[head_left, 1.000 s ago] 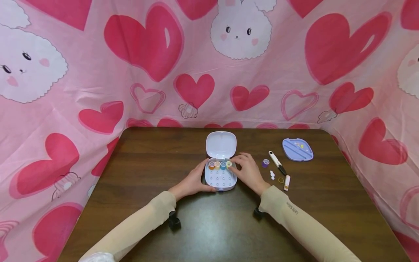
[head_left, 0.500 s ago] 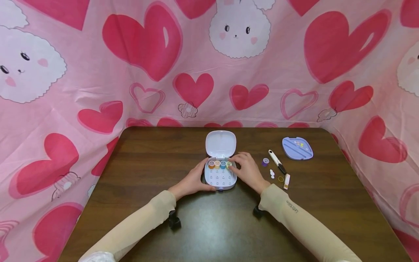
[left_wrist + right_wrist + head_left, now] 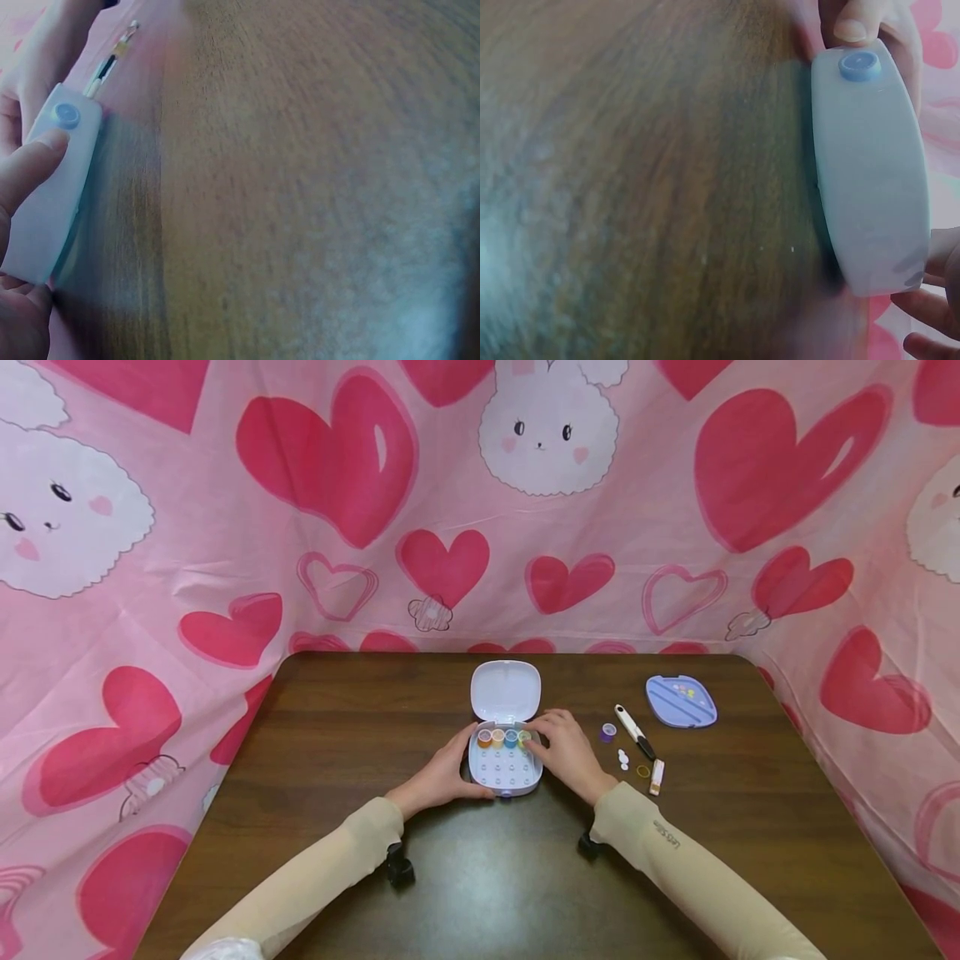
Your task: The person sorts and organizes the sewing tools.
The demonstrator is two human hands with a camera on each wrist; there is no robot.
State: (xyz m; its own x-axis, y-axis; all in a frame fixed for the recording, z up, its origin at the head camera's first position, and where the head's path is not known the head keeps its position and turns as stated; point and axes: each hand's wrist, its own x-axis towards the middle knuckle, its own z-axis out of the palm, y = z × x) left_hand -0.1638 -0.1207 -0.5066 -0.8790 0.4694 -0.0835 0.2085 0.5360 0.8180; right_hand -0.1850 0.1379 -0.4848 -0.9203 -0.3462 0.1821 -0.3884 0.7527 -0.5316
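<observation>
A white case (image 3: 505,768) stands on the table with its lid (image 3: 506,690) raised. Short pegs in rows fill its floor. Along the back row sit an orange spool (image 3: 485,740), a pale yellow spool (image 3: 498,740), a blue spool (image 3: 512,740) and a yellow-green spool (image 3: 524,737). My left hand (image 3: 442,774) grips the case's left side, its thumb at the front near the blue button (image 3: 66,115). With thumb and fingertips, my right hand (image 3: 567,752) pinches the yellow-green spool at the back right corner. Fingers partly hide that spool.
Right of the case lie a purple spool (image 3: 607,732), a white tool with a black end (image 3: 635,732), a small white piece (image 3: 623,760), a yellow ring (image 3: 642,772) and a white-and-tan piece (image 3: 657,777). Farther back is a blue-violet tray (image 3: 682,714) with tiny bits.
</observation>
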